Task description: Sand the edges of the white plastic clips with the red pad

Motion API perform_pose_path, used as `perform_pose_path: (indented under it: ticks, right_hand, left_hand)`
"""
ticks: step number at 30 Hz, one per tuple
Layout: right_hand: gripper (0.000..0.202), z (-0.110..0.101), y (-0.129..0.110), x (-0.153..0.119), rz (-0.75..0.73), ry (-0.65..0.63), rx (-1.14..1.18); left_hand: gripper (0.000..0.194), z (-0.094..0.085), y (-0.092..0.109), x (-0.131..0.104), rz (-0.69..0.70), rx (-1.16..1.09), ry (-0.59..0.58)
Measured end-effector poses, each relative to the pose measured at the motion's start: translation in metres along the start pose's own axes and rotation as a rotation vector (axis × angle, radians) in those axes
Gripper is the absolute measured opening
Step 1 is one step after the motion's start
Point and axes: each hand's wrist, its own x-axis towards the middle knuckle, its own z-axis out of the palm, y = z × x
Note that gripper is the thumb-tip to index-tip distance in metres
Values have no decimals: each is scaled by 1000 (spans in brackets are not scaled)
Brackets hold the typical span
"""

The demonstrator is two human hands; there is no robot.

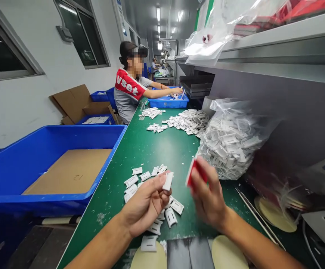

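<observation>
Between the thumb and fingers of my left hand is a small white plastic part, held up over the green table. My right hand, smeared by motion, grips a red block with a pale edge to the right of it, apart from the white part. Several similar white parts lie loose around and beneath my left hand. At the near edge, one white piece rests on a round yellowish disc, beside a dark grey block.
A clear bag of white parts stands at the right, with a loose pile behind it. Large blue bin at left. Across the table a person reaches into a blue tray. Thin metal rods lie at right.
</observation>
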Motion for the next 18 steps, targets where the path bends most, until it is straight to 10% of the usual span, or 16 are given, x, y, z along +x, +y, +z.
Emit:
perform_pose_path:
  ticks: [4,7,11,18]
  right_hand:
    - [70,2,4,1,115,-80,-41]
    - [70,2,-2,1,268,-50,-37]
    - [71,-1,-21,0,-37,-7,75]
    - [67,0,-22,4,161,-57,-83]
  left_hand:
    - [20,2,2,-3,54,119,22]
    - [17,0,4,-4,334,551,144]
    - [55,-8,-2,-7,831,1162,295]
    - [90,-16,-17,-11,1277,1397,244]
